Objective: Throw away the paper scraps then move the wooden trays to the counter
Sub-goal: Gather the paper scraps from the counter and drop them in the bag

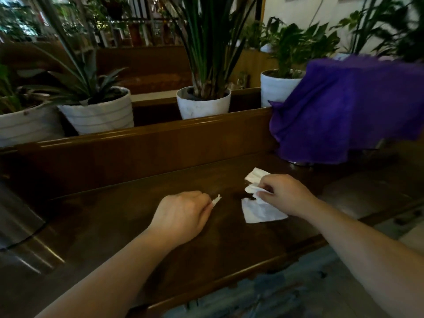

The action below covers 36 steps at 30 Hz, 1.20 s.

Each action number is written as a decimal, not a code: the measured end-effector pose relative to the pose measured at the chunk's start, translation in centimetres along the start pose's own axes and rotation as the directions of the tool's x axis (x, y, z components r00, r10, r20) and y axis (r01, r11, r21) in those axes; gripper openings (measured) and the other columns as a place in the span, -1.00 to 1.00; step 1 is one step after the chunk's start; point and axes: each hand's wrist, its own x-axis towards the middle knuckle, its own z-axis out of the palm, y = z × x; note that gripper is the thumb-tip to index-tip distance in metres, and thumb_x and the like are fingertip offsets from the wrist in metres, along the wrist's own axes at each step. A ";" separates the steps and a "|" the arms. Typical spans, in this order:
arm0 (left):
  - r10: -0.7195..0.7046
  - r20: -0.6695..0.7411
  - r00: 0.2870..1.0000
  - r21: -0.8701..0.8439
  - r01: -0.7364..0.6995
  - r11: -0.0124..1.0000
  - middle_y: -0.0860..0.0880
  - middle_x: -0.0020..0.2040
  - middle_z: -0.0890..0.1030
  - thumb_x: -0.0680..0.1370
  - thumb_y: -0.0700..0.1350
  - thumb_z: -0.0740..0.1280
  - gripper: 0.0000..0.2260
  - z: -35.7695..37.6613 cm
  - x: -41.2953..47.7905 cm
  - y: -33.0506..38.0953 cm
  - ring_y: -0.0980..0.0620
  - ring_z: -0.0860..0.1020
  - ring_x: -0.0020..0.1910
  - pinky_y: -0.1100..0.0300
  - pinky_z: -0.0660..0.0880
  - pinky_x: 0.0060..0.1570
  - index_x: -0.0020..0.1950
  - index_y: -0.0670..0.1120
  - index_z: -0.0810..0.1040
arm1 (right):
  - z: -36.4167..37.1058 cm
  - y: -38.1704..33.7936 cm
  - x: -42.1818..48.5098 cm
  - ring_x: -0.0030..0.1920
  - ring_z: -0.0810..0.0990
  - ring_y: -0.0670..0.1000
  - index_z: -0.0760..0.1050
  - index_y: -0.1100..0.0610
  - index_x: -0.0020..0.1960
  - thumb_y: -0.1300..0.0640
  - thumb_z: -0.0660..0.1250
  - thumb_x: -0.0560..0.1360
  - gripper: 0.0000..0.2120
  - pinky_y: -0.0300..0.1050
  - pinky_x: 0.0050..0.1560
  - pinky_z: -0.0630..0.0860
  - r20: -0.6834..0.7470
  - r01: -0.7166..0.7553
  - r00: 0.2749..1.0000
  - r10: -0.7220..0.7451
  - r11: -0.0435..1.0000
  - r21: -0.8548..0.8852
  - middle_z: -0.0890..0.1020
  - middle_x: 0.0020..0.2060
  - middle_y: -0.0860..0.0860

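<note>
On the dark wooden table (128,216), my left hand (183,214) pinches a small white paper scrap (216,200) between its fingertips. To its right, my right hand (284,193) grips a crumpled white paper scrap (253,190). A larger flat white paper piece (259,212) lies on the table just under that hand. Another white piece (255,174) lies a little farther back. No wooden tray shows in this view.
A purple cloth (348,111) covers something at the table's far right. White plant pots (203,103) (101,112) (278,87) stand on a ledge behind a raised wooden back panel (142,145). A grey metal object (18,216) sits at the left. Patterned floor (263,292) lies below the front edge.
</note>
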 end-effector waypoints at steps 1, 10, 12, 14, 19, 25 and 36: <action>0.006 0.004 1.000 0.006 -0.006 1.000 0.10 -0.11 0.59 0.58 0.08 0.08 -0.73 0.4 0.9 0.9 0.16 0.53 -0.19 0.18 0.56 -0.21 0.06 0.06 0.53 | -0.3 1.0 -0.4 -0.19 0.51 -0.15 0.51 -0.08 -0.05 -0.07 0.30 0.51 -0.91 -0.17 -0.25 0.44 0.007 -0.012 1.000 0.012 1.000 0.013 0.54 -0.21 -0.15; 0.095 0.102 0.990 0.147 -0.110 0.983 0.06 -0.16 0.56 0.59 0.06 0.07 -0.73 4.8 8.0 7.3 0.11 0.51 -0.25 0.15 0.55 -0.26 0.02 0.02 0.54 | -2.8 7.9 -1.5 -0.21 0.49 -0.16 0.51 -0.10 -0.06 -0.05 0.33 0.50 -0.94 -0.23 -0.30 0.31 -0.016 0.033 0.999 -0.032 0.996 0.081 0.49 -0.25 -0.20; 0.050 0.146 0.988 0.159 -0.073 0.985 0.05 -0.14 0.54 0.59 0.09 0.09 -0.73 6.0 8.8 8.4 0.10 0.50 -0.24 0.14 0.55 -0.24 0.06 0.02 0.52 | -3.3 8.9 -1.5 -0.24 0.47 -0.16 0.48 -0.10 -0.11 -0.04 0.34 0.49 -0.94 -0.25 -0.32 0.28 -0.039 0.072 0.997 -0.068 0.993 0.093 0.47 -0.27 -0.20; -0.028 0.208 0.978 0.184 -0.011 0.983 0.03 -0.08 0.57 0.56 0.21 0.06 -0.63 6.9 9.1 9.0 0.06 0.53 -0.18 0.11 0.55 -0.21 0.15 0.03 0.49 | -3.4 9.8 -1.3 -0.25 0.44 -0.19 0.50 -0.05 -0.11 -0.02 0.35 0.49 -0.94 -0.24 -0.32 0.28 -0.042 0.086 0.996 -0.082 0.991 0.102 0.45 -0.29 -0.21; -0.197 0.339 0.920 0.297 0.093 0.950 -0.02 0.23 0.51 0.49 0.36 0.03 -0.43 8.6 9.2 9.3 -0.02 0.50 0.14 0.09 0.49 -0.04 0.35 0.06 0.37 | -3.1 11.8 -0.4 -0.23 0.47 -0.17 0.51 -0.03 -0.11 -0.01 0.36 0.48 -0.93 -0.19 -0.27 0.36 -0.021 0.123 0.992 -0.121 0.983 0.134 0.47 -0.27 -0.20; -0.244 0.287 0.926 0.293 0.158 0.943 0.02 0.04 0.54 0.58 0.09 0.14 -0.71 8.0 9.3 9.8 0.03 0.51 -0.06 0.17 0.44 -0.19 0.23 0.04 0.46 | -2.9 12.3 2.2 -0.27 0.45 -0.20 0.54 -0.03 -0.05 -0.05 0.33 0.49 -0.89 -0.22 -0.31 0.32 0.017 0.168 0.985 -0.172 0.975 0.144 0.45 -0.28 -0.23; -0.366 0.166 0.916 0.272 0.314 0.909 0.09 0.10 0.56 0.56 0.03 0.20 -0.70 4.8 7.7 10.1 0.10 0.53 0.00 0.26 0.46 -0.15 0.29 0.09 0.39 | 0.2 9.3 8.6 -0.26 0.51 -0.09 0.52 -0.02 -0.01 -0.03 0.29 0.51 -0.88 -0.10 -0.32 0.43 0.050 0.189 0.978 -0.204 0.958 0.214 0.51 -0.25 -0.15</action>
